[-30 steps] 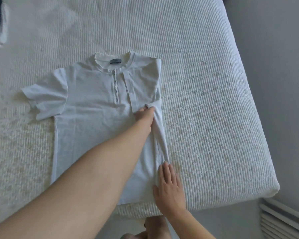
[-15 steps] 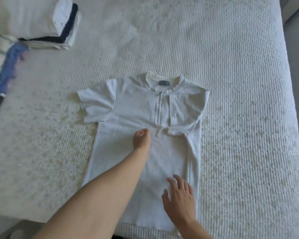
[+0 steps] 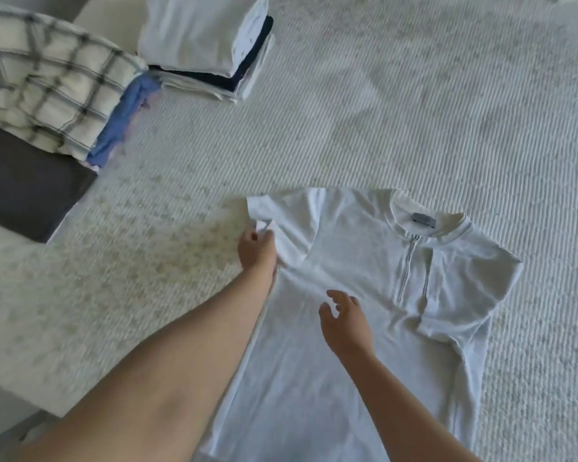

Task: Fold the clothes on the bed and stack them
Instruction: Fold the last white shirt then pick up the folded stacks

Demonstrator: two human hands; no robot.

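Since half a second ago the left hand (image 3: 257, 249) is seen shifted off the chest of the white zip-neck shirt (image 3: 354, 295) out to its unfolded sleeve (image 3: 282, 225), and the right hand (image 3: 346, 320) is seen lifted off the lower right side toward the middle of the body.

White zip-neck shirt: laid flat, front up, on the ribbed bedspread (image 3: 414, 111). Long axis is run from the collar, at the far end, down to the hem, nearest the person. The shirt's right-hand side is already folded in over the front, so a straight edge is shown there. The left sleeve is not yet folded and is stuck out sideways from the shirt.

Left hand: placed at the cuff of that sleeve, just outside the shirt's left edge. Cuff fabric is pinched between thumb and fingers. This is the hand nearer to the part still to be folded.

Right hand: held over the middle of the shirt, fingers loosely spread and slightly curled, nothing gripped. Contact with the fabric cannot be told.

Judged next: the sleeve and left side are to be carried inward, across the long axis, toward the zip (image 3: 406, 265).

Up and left of the shirt, well apart, a stack of folded clothes (image 3: 207, 45) is placed, with a plaid piece (image 3: 47, 78) and a dark grey piece (image 3: 24, 188) beside it.
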